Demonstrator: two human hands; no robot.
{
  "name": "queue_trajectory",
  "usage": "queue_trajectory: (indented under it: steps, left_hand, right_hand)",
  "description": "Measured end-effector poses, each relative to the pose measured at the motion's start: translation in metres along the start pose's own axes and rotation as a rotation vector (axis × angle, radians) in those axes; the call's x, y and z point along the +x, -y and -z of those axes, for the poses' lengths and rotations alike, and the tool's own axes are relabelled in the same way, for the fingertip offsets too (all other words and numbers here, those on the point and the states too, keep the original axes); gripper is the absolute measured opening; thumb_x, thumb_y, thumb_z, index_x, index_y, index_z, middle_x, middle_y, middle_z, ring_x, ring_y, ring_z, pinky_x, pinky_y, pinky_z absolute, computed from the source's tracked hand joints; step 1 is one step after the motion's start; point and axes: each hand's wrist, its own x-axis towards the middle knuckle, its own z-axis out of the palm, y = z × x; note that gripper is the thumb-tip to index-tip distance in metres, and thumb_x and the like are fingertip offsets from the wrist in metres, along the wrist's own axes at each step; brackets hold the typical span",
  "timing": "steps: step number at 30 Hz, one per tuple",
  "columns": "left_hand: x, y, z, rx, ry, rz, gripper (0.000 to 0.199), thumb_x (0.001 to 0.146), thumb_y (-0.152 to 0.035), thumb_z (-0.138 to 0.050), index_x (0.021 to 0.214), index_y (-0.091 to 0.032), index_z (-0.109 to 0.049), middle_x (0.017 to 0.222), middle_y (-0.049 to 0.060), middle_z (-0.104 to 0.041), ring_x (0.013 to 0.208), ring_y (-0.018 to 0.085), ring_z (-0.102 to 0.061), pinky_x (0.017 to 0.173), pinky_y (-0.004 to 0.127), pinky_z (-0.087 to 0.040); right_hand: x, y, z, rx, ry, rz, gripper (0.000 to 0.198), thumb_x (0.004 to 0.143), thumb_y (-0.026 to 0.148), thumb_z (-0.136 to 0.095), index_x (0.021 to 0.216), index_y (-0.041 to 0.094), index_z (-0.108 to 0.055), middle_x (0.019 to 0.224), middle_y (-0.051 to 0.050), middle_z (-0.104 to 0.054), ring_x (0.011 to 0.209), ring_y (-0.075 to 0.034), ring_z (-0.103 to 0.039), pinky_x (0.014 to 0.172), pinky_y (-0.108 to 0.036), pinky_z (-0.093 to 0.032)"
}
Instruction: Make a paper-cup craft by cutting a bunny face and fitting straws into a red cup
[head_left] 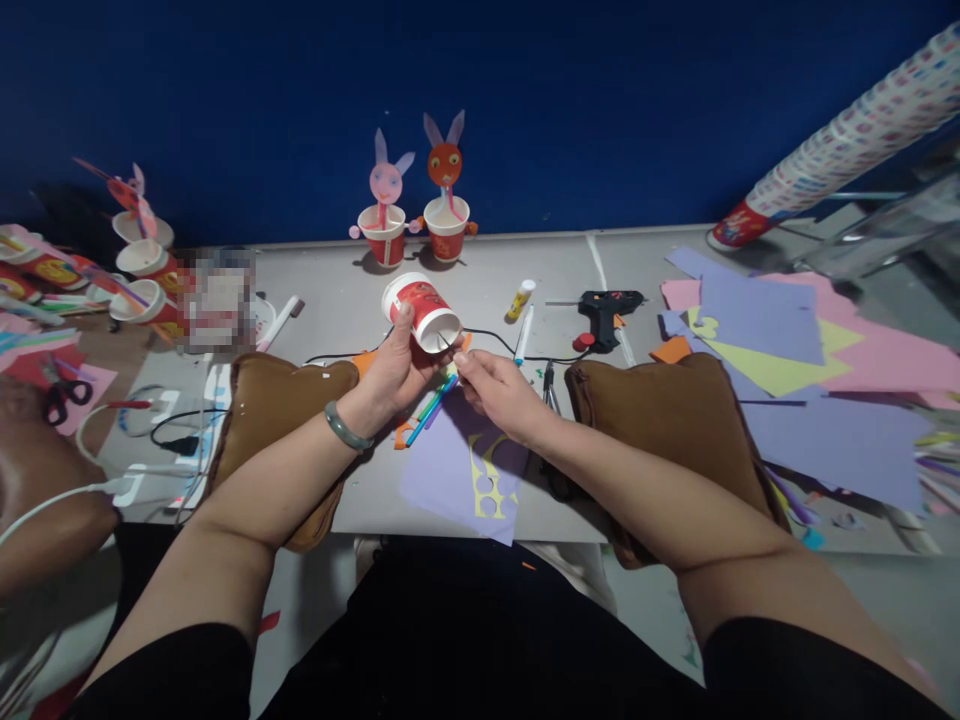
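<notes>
My left hand (396, 368), a bangle on its wrist, is closed around a red and white paper cup (421, 300). The cup is tipped on its side, its pale round base turned toward my right hand. A dark mark or slit shows on that base. My right hand (491, 385) is pinched close against the base; a thin dark thing seems to be between the fingertips, too small to name. Below the hands, blue and green straws or sticks (433, 410) lie by a purple paper sheet (442, 470) and a yellow paper scrap with cut-out holes (487, 480).
Two rabbit-faced cups (384, 245) stand at the back by the blue wall. A glue gun (606, 312), glue stick (520, 299) and white marker (525, 334) lie rightward. Brown cushions (660, 440) flank my arms. Coloured paper (765, 310) and stacked cups (840, 150) are right; another person's arm (45, 470) is left.
</notes>
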Motion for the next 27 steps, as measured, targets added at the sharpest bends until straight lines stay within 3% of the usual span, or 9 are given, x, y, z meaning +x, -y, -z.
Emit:
queue_trajectory:
  steps: [5,11,13,16,19,21,24,27]
  left_hand:
    - [0.002,0.004,0.005,0.032,-0.006,-0.059,0.047,0.088,-0.063,-0.071,0.093,-0.016,-0.068,0.082,0.005,-0.073,0.075,0.015,-0.070,0.070,0.027,-0.058]
    - [0.003,0.007,0.007,0.059,-0.004,-0.169,0.050,0.078,-0.064,-0.081,0.094,-0.018,-0.068,0.085,0.005,-0.074,0.079,0.017,-0.070,0.072,0.028,-0.057]
    - [0.003,0.009,0.007,0.076,-0.008,-0.192,0.049,0.079,-0.063,-0.081,0.094,-0.019,-0.068,0.086,0.005,-0.074,0.080,0.017,-0.071,0.075,0.029,-0.058]
    - [0.005,0.011,0.008,0.081,-0.019,-0.238,0.048,0.078,-0.064,-0.081,0.091,-0.020,-0.068,0.082,0.003,-0.073,0.076,0.016,-0.070,0.076,0.030,-0.059]
    - [0.006,0.013,0.010,0.090,-0.023,-0.282,0.048,0.078,-0.065,-0.081,0.088,-0.019,-0.068,0.079,0.002,-0.073,0.074,0.015,-0.070,0.075,0.030,-0.059]
    - [0.006,0.013,0.010,0.103,-0.016,-0.297,0.050,0.078,-0.066,-0.081,0.088,-0.019,-0.068,0.079,0.003,-0.073,0.074,0.015,-0.070,0.074,0.030,-0.059]
    - [0.005,0.013,0.009,0.130,-0.018,-0.316,0.051,0.078,-0.068,-0.080,0.087,-0.019,-0.068,0.077,0.003,-0.072,0.075,0.015,-0.071,0.075,0.030,-0.059]
    - [0.003,0.012,0.006,0.178,-0.037,-0.331,0.051,0.080,-0.069,-0.077,0.087,-0.020,-0.068,0.077,0.003,-0.073,0.076,0.016,-0.072,0.076,0.029,-0.060]
  right_hand:
    - [0.000,0.004,0.009,-0.473,-0.101,0.203,0.043,0.101,0.054,-0.047,0.072,0.023,-0.043,0.062,0.003,-0.045,0.059,-0.012,-0.041,0.061,-0.028,-0.032]
    - [0.000,0.008,0.014,-0.968,-0.229,0.254,0.034,0.101,0.050,-0.046,0.087,0.021,-0.054,0.067,-0.001,-0.051,0.060,-0.015,-0.038,0.062,-0.032,-0.019]
    - [0.001,0.007,0.013,-0.933,-0.232,0.254,0.033,0.101,0.049,-0.048,0.085,0.021,-0.053,0.066,0.000,-0.050,0.060,-0.015,-0.038,0.062,-0.032,-0.019]
    - [0.002,0.006,0.010,-0.572,-0.116,0.181,0.039,0.100,0.053,-0.049,0.075,0.023,-0.044,0.062,0.003,-0.045,0.058,-0.013,-0.038,0.060,-0.028,-0.025]
    - [0.003,0.006,0.006,-0.075,0.080,-0.055,0.045,0.099,0.063,-0.047,0.075,0.025,-0.040,0.056,0.008,-0.034,0.048,-0.010,-0.026,0.051,-0.025,-0.022]
    - [0.004,0.006,0.004,0.112,0.170,-0.185,0.045,0.098,0.066,-0.046,0.078,0.025,-0.041,0.054,0.012,-0.027,0.045,-0.008,-0.016,0.048,-0.024,-0.017]
    - [0.005,0.007,0.005,0.016,0.120,-0.124,0.045,0.099,0.063,-0.047,0.076,0.025,-0.040,0.055,0.010,-0.031,0.046,-0.008,-0.021,0.049,-0.024,-0.020]
    - [0.002,0.010,0.009,-0.453,-0.069,0.120,0.041,0.100,0.054,-0.049,0.073,0.023,-0.043,0.060,0.004,-0.045,0.056,-0.012,-0.038,0.058,-0.027,-0.028]
